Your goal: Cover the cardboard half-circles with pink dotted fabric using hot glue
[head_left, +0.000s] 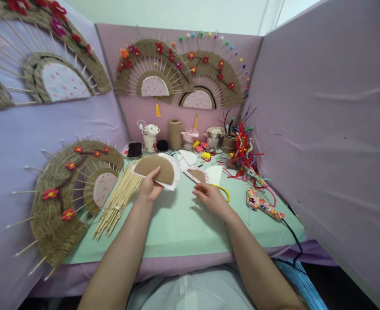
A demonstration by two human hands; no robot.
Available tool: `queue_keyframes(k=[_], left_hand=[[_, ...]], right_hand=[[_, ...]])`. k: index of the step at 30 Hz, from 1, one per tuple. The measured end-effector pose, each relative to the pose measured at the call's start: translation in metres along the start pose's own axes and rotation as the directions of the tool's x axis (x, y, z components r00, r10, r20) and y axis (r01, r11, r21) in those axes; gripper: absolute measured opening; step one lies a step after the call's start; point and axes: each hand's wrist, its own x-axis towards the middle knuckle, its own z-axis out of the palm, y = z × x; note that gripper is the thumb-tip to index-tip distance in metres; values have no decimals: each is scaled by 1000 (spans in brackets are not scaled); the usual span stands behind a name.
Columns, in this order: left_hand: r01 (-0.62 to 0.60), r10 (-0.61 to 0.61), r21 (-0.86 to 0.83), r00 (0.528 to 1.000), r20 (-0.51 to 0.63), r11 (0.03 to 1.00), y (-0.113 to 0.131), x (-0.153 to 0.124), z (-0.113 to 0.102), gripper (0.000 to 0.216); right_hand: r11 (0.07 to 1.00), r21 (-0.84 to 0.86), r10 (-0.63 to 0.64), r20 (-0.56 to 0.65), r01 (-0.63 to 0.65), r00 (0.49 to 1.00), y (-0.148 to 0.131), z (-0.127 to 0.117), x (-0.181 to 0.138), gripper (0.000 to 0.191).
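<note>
My left hand (151,186) grips a half-round piece of brown cardboard (156,167) with a white sheet (175,172) behind it, the thumb lying across its front. A white border of the sheet shows past the curved edge. Over the table, my right hand (209,197) has loosely bent fingers that stand apart, with nothing visible between them. Right beside it lies a pair of scissors, of which a yellow handle (226,193) shows; the hand hides part of them. Just beyond sits a smaller half-round cardboard piece (199,175) with a folded-over spotted edge.
Thin wooden sticks (117,202) lie in a bundle at left. A flower-patterned glue gun (263,203) with a black cord rests at right. Twine (175,134), a phone (134,149) and colourful pipe cleaners (244,148) stand along the back. Decorated fans (75,193) lean or hang around the walls.
</note>
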Motion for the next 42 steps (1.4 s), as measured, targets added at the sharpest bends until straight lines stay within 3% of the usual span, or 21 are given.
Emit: queue_keyframes(k=[3,6,10,16,24,28,32,35,37,40,42], left_hand=[[0,-2,-42,998,-66,999,11,5,-3,24],[15,-19,-46,997,-76,999,12,5,-3,24],[41,-42,-19,997,-69,999,10,1,0,28],[39,-39,23,999,3,999,8,1,-2,35],[51,-50,-32,999,15,998,10,0,-2,29],[49,-48,-40,998,31,998,10,-1,-2,30],[39,-38,-29,998,44,999,14,1,-5,33],[-23,24,-56,999,30,998,21,4,-10,34],[-72,75,-94,997,32,993,26,6,-13,33],[-116,122,-137,992,34,984,31,6,-15,31],[-124,130,-143,991,31,982,32,4,-15,31]], right_hand=[[876,-478,2,-125,-62,992,5,-28,-11,18],[725,-662,122,-149,-190,981,13,-48,-16,21],[693,-680,265,-70,-240,962,22,-49,-11,21],[651,-728,289,-23,-214,957,25,-47,-3,16],[692,-705,314,96,-158,944,-1,-61,-40,10],[826,-553,274,221,-111,936,-6,-65,-53,9],[972,-127,232,430,-196,872,-3,-64,-53,15],[928,237,169,416,-286,894,-3,-53,-48,22],[867,427,100,356,-257,929,-6,-41,-44,24],[783,596,-19,310,-178,951,-17,-15,-36,27],[751,642,-30,270,-156,962,-26,5,-30,30]])
